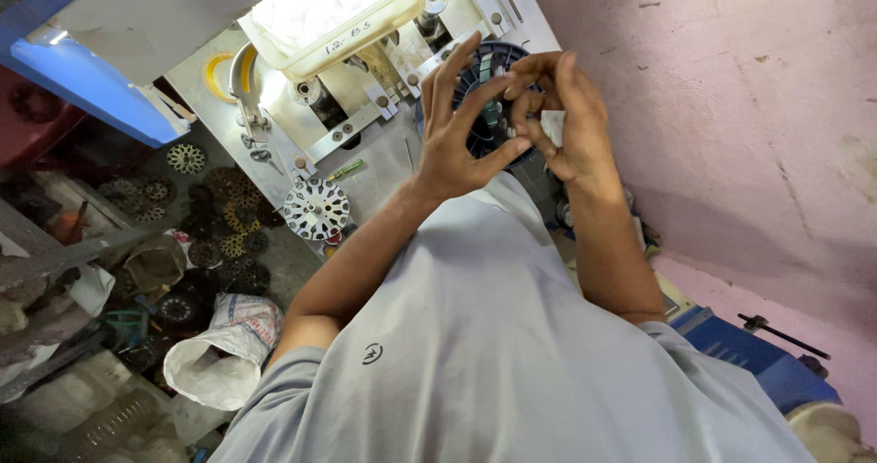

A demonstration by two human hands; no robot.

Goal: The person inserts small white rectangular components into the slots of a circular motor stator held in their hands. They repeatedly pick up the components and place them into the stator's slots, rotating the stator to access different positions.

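Note:
A dark round slotted part [494, 107] sits on the metal bench plate [379, 166] in front of me. My left hand [454, 130] lies against it with fingers spread apart, the thumb across its lower rim and the index tip meeting my right fingers. My right hand [562, 121] is curled over the part's right side and pinches a small white piece [552, 127]. My grey shirt fills the lower view and hides what lies under my arms.
A clear plastic tub [333, 11] stands on the machine behind the part. A silver slotted disc [316, 209], a yellow tape roll [216, 76] and a blue bin [91, 79] lie left. Several dark discs [224, 230] and a white bag [224, 358] are on the floor. A pink wall [731, 107] is at right.

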